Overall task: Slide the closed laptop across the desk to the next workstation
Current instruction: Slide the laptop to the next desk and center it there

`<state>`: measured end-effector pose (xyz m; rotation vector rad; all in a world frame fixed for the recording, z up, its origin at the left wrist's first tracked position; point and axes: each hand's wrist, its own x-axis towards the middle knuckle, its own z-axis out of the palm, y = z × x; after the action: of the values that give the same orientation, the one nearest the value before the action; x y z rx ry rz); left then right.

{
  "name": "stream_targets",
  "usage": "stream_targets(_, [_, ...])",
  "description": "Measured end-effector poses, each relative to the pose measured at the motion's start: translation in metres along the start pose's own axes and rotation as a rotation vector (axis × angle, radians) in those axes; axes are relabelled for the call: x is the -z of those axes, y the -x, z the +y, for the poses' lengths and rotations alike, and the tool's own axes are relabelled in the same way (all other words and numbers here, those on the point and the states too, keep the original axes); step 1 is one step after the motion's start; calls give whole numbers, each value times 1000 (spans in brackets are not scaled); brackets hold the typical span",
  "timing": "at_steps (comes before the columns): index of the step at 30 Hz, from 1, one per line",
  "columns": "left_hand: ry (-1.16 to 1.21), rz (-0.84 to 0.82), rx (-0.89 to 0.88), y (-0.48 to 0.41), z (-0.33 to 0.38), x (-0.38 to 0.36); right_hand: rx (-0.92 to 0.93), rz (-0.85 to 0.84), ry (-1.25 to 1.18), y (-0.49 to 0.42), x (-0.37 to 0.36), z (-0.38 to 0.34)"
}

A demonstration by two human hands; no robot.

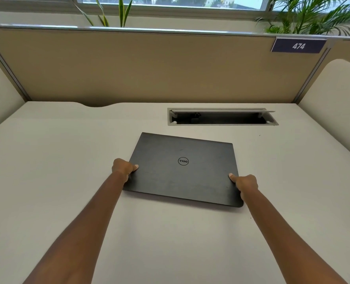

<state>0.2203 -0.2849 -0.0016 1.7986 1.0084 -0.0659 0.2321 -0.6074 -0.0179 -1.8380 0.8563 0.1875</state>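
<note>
- Fingers point(136, 166) of left hand point(123, 167) curled tight on laptop point(182, 171) side.
- Right hand point(245, 182) gripping other side.
- Lid shut, flat on desk point(57, 160).

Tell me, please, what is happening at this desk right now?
A person is gripping a closed laptop at its two side edges, the left hand on one side and the right hand on the other, thumbs on the lid. The laptop lies flat on the desk, slightly askew, just in front of an open cable tray. It looks ready to be slid.
</note>
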Motion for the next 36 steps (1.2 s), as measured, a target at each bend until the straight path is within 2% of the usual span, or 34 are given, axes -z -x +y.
stream_targets(5, [115, -47, 75, -1, -4, -1, 10, 16, -8, -6, 0, -6])
stream_targets(10, [148, -4, 66, 2, -8, -7, 26, 20, 15, -12, 1, -12])
stream_targets(19, [66, 58, 59, 11, -11, -20, 45, 65, 92, -18, 0, -20])
stream_targets(24, [-5, 72, -17, 18, -13, -24, 79, 77, 133, -22, -1, -23])
stream_targets(31, [-160, 23, -88, 23, -8, -18, 166, 48, 299, -25, 3, -24])
stream_targets(36, [-73, 56, -87, 16, -12, -10, 205, 15, 398, -23, 15, -23])
